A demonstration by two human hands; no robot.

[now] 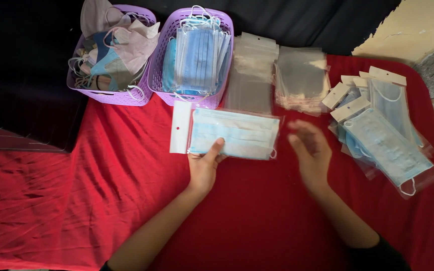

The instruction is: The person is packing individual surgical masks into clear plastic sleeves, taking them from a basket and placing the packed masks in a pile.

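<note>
My left hand [204, 168] grips a clear plastic sleeve with a white header strip [227, 133], and a light blue face mask lies inside it. It is held flat just above the red cloth [101, 175]. My right hand [310, 153] hovers to the right of the sleeve, fingers apart and slightly blurred, holding nothing. A pile of bagged blue masks [385, 135] lies to the right of that hand.
Two purple baskets stand at the back: one [107, 95] with assorted pale masks, one [169, 95] with stacked blue masks. Two stacks of empty clear sleeves [277, 80] lie behind my hands. A dark object [21, 75] covers the far left.
</note>
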